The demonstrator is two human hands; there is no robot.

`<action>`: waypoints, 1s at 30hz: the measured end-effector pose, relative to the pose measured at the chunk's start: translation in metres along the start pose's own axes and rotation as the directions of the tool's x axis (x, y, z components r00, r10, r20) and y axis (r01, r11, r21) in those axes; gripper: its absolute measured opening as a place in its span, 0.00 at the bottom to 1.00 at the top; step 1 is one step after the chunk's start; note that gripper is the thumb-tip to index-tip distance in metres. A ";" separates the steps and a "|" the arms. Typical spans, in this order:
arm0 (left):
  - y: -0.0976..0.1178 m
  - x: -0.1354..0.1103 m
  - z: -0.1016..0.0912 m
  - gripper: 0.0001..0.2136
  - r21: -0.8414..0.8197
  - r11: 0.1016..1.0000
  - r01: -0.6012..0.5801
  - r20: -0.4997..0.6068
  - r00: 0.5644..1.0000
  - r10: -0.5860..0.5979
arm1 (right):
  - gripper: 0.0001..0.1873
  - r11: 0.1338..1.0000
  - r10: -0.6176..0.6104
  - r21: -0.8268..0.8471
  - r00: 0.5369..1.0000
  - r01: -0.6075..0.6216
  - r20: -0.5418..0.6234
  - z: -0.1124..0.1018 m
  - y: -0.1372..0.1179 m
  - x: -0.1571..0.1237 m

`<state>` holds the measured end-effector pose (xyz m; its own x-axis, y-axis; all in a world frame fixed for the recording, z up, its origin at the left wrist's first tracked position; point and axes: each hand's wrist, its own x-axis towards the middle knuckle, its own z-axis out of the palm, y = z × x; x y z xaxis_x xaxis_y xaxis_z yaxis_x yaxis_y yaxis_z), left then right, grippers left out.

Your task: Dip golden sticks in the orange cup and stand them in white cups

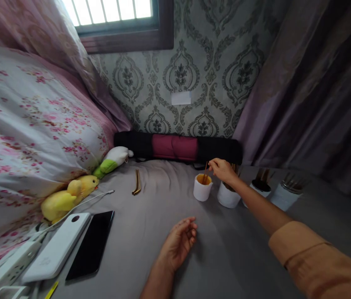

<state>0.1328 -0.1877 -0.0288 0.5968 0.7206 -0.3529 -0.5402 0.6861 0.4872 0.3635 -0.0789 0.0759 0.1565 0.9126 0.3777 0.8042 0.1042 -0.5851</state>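
My right hand (223, 169) pinches a thin brown stick (206, 167) upright at the mouth of a white cup (202, 193) with an orange-yellow inside. The stick's lower end is within the cup. Just right of it, partly behind my right forearm, stands a second white cup (229, 200) holding several thin sticks. Palm turned up and fingers loosely curled, my left hand (179, 243) holds nothing over the grey sheet, nearer to me than the cups.
Farther right stand a dark-mouthed container (261, 185) and a white container (285, 197), both with sticks. Slim gold-coloured bent pieces (136, 182) lie left of centre. A black phone (91, 245), white power bank (59, 249), plush toys (69, 197) and a long black-and-maroon bag (175, 147) surround the sheet.
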 end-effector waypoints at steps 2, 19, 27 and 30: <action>0.000 0.001 0.000 0.12 0.002 1.000 -0.001 -0.006 1.000 0.001 | 0.14 1.000 -0.003 -0.016 1.000 0.003 0.006 0.000 0.000 0.000; 0.002 0.000 0.003 0.11 -0.006 1.000 0.002 -0.023 1.000 -0.002 | 0.12 1.000 0.015 0.001 0.992 -0.015 0.127 0.008 -0.009 0.011; 0.003 0.000 0.005 0.12 -0.008 1.000 0.001 -0.024 1.000 -0.001 | 0.14 0.999 0.003 0.049 0.975 -0.014 0.223 0.011 -0.010 0.022; 0.003 0.001 0.005 0.12 -0.006 1.000 -0.002 -0.026 1.000 0.001 | 0.14 1.000 -0.004 0.006 0.969 0.002 0.247 0.008 -0.011 0.022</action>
<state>0.1345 -0.1853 -0.0241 0.5805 0.7239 -0.3727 -0.5449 0.6855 0.4828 0.3533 -0.0573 0.0853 0.0072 0.9816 0.1910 0.8009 0.1087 -0.5889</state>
